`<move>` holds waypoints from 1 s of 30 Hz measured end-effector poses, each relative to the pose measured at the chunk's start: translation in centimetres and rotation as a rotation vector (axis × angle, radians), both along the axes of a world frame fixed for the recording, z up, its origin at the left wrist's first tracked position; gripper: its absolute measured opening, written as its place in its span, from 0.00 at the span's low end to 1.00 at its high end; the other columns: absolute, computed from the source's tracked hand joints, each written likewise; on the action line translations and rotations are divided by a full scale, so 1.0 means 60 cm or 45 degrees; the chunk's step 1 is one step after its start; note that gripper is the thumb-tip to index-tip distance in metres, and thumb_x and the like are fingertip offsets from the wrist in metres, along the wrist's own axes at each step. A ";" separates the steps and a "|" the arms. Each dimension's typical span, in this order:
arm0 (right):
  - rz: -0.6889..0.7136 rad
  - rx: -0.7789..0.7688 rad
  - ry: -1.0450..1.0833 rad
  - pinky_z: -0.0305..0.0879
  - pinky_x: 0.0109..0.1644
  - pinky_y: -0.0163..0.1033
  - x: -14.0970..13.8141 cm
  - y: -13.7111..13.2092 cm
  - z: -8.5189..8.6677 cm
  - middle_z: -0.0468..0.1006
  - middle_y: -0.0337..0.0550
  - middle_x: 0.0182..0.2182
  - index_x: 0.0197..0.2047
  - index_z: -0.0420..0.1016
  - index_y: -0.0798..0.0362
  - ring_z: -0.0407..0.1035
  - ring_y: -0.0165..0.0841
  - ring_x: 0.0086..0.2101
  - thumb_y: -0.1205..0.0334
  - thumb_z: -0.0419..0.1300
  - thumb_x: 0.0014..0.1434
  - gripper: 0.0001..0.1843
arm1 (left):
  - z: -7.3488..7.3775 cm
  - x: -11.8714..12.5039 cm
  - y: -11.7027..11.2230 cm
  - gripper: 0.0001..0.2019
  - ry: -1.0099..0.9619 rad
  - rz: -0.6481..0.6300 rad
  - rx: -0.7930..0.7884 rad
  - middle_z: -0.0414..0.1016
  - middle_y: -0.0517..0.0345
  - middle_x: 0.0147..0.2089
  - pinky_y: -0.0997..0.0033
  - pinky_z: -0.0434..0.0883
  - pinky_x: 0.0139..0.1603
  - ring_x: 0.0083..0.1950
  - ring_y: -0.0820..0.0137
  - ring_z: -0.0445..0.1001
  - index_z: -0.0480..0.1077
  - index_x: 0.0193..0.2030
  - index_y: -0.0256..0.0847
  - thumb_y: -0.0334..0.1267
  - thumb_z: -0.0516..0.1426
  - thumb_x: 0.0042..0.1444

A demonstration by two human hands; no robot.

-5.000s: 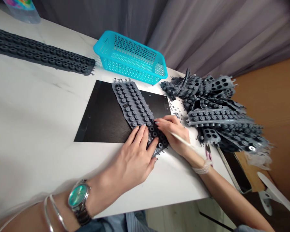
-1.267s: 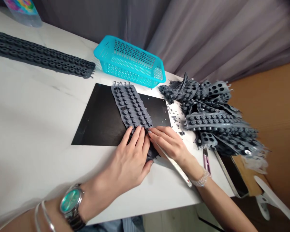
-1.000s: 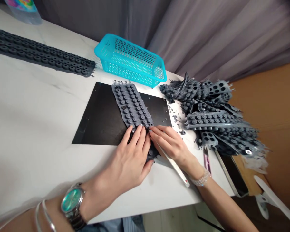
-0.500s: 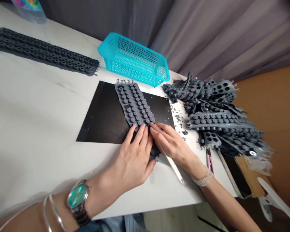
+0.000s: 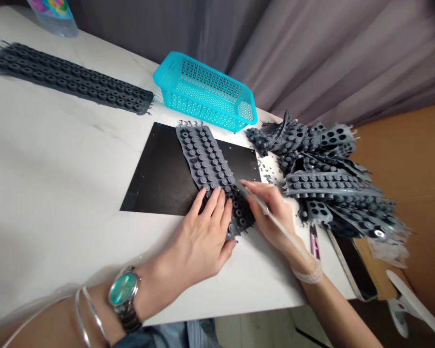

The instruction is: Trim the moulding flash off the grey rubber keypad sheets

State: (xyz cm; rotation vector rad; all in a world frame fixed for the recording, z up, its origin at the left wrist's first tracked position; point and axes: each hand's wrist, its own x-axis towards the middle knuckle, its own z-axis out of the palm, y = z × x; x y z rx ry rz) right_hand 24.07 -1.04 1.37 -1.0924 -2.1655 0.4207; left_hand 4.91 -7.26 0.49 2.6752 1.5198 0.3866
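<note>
A grey rubber strip (image 5: 205, 157) with rows of round raised parts lies slanted over a black mat (image 5: 155, 179). My left hand (image 5: 205, 234) rests flat on its near part, fingers stretched out and thumb at the strip's near edge. In my right hand (image 5: 271, 208) is a slim white pen-like tool (image 5: 281, 224), gripped between closed fingers. The tool's front end is at the strip's right edge, and motion blurs it, so its exact kind does not show. Open rings show on the strip to the right of my left fingers.
A turquoise perforated basket (image 5: 206, 104) stands behind the mat. Another dark rubber strip (image 5: 72, 79) lies back left, near a bottle (image 5: 56, 19). At right are a heap of grey rubber strips (image 5: 322, 179), small dark bits (image 5: 268, 166) and a pink-handled tool (image 5: 314, 241).
My right hand has lifted off the strip and turned, swinging the white tool's front end to the strip's right edge. More of the strip's near end shows. My left hand stays on the strip.
</note>
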 end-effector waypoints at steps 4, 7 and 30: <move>0.353 0.173 -0.269 0.74 0.54 0.46 0.006 -0.002 -0.007 0.74 0.51 0.56 0.53 0.68 0.49 0.69 0.38 0.55 0.70 0.56 0.65 0.14 | -0.001 0.000 0.000 0.33 -0.004 0.012 0.014 0.57 0.32 0.70 0.45 0.50 0.70 0.71 0.49 0.54 0.60 0.66 0.23 0.51 0.46 0.65; 0.392 0.269 -0.346 0.75 0.53 0.50 0.009 -0.002 -0.009 0.75 0.51 0.56 0.53 0.68 0.49 0.69 0.41 0.56 0.71 0.56 0.65 0.14 | -0.002 0.000 0.000 0.33 -0.010 0.010 0.025 0.57 0.31 0.70 0.46 0.50 0.71 0.71 0.49 0.54 0.60 0.66 0.23 0.51 0.47 0.65; 0.330 0.348 -0.360 0.75 0.48 0.50 0.005 0.005 -0.022 0.75 0.51 0.55 0.53 0.66 0.50 0.68 0.42 0.51 0.71 0.58 0.63 0.15 | 0.002 -0.002 0.001 0.32 -0.043 -0.009 -0.016 0.56 0.30 0.70 0.45 0.50 0.71 0.72 0.48 0.53 0.61 0.65 0.23 0.50 0.47 0.65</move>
